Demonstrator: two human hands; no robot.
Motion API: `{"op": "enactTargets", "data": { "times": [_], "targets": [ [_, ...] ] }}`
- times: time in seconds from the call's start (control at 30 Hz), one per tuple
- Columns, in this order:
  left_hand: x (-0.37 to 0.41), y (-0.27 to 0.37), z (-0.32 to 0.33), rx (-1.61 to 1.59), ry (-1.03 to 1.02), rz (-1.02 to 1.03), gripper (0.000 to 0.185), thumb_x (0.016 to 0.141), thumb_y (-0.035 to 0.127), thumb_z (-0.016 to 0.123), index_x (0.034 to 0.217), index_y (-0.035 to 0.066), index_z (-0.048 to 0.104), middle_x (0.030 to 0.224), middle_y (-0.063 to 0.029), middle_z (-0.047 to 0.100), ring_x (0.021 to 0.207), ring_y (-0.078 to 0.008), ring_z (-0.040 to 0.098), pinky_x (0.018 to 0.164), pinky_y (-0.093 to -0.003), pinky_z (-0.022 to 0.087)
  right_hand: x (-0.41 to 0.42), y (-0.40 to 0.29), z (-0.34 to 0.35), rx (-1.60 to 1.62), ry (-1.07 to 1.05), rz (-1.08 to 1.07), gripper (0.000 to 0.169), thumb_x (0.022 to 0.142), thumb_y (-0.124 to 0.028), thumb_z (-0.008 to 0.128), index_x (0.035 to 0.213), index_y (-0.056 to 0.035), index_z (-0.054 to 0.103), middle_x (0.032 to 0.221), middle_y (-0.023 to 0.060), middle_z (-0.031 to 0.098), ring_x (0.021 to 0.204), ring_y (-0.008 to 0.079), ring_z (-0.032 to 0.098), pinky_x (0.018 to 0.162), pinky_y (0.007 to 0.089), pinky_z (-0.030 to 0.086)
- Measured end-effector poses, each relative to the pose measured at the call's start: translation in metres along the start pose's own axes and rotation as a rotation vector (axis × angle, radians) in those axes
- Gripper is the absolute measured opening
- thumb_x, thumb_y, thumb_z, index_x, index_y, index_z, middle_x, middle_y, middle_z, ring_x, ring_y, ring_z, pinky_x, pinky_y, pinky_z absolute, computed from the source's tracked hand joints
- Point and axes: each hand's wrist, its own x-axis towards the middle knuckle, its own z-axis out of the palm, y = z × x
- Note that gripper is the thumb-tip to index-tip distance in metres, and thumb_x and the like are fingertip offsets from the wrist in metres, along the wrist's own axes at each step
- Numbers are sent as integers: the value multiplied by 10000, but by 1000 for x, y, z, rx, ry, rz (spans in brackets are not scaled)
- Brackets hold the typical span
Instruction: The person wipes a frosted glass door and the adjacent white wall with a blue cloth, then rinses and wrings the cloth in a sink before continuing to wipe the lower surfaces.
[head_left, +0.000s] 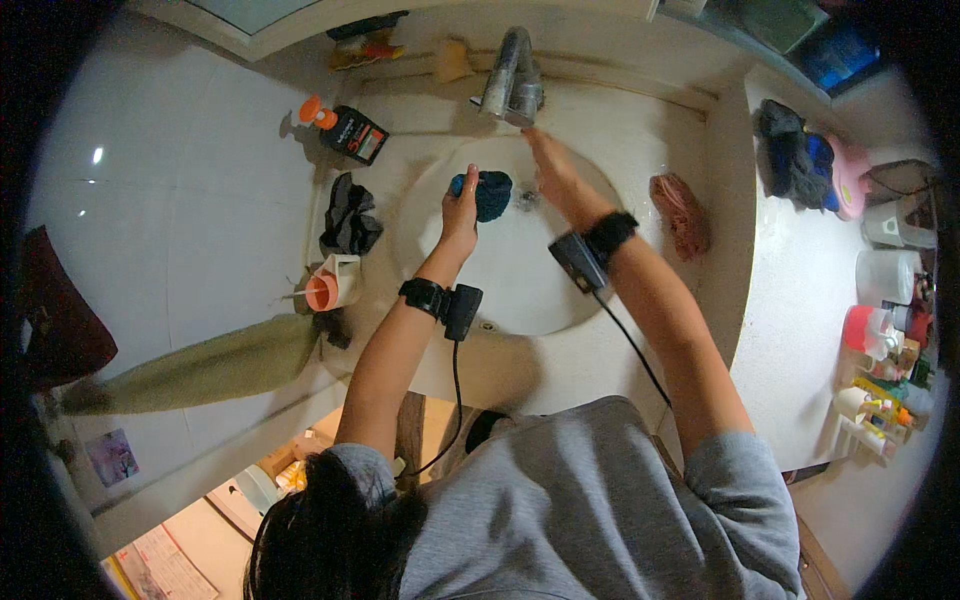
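My left hand grips a wadded dark teal cloth over the white washbasin, thumb pointing up. The cloth's full shape is hidden in its folds. My right hand is blurred, with fingers stretched out just below the spout of the metal faucet; nothing shows in it. Between the two hands lies the basin's drain. Each wrist wears a black strap with a small cabled box.
Left of the basin are a black pump bottle with an orange top, a dark grey cloth and a white-handled cup. A pink cloth bundle lies at right. Beyond it, a ledge holds cloths and several containers.
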Motion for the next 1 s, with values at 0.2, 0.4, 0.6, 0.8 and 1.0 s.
{"op": "enactTargets", "data": {
  "times": [0.2,0.4,0.6,0.8,1.0],
  "targets": [
    [-45,2,18,176,15,222,407,839,489,505,744,94,500,783,-18,535,711,-132,499,656,-280,407,-63,41,31,663,-91,351,442,868,-386,461,1214,-111,468,1011,128,565,903,209,545,810,366,424],
    [-18,-9,-1,-430,-67,-179,354,871,439,458,937,96,516,928,-46,544,849,-204,543,794,-355,438,-104,17,58,-211,201,-504,163,782,-55,497,922,-73,579,898,96,584,828,250,558,753,338,437],
    [-44,37,-9,-17,-589,106,249,898,307,453,986,85,526,956,-60,561,897,-155,547,774,-304,460,-137,-24,58,-834,-173,-1100,175,586,-4,565,685,-148,552,760,33,515,837,267,473,796,408,313],
    [-42,83,1,221,-882,-660,206,882,301,483,903,100,523,660,49,481,588,-28,448,538,-179,378,-163,-31,55,-1118,-613,-1460,78,581,-164,572,645,-124,549,768,10,496,856,231,476,776,360,352],
    [-37,54,15,918,-1012,-416,201,867,242,466,836,59,545,567,35,422,508,-54,392,443,-226,322,-148,11,47,-1435,-896,-1606,96,579,-214,559,582,-121,536,671,11,495,770,210,505,735,355,405]
  ]
}}
